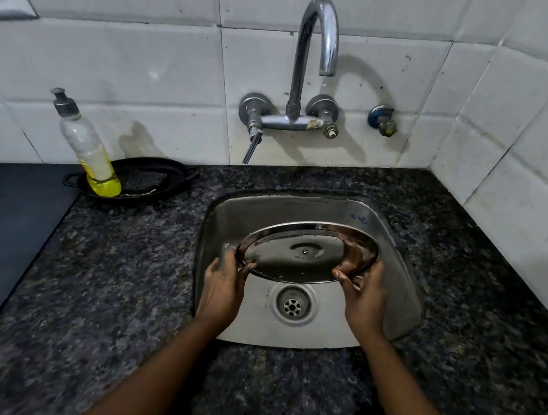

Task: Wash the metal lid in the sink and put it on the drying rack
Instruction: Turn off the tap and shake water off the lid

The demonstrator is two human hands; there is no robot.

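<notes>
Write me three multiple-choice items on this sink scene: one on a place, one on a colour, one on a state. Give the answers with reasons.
1. Where does the soap bottle stand?
A. in the sink
B. in a black dish on the counter
C. on the tap

2. What colour is the liquid at the bottle's bottom?
A. yellow
B. red
C. blue

3. How is the metal lid held?
A. by no hands
B. by one hand
C. by both hands

Answers: 1 B, it leans in the black dish left of the sink. 2 A, yellow shows there. 3 C, the left hand and right hand grip opposite edges.
</notes>
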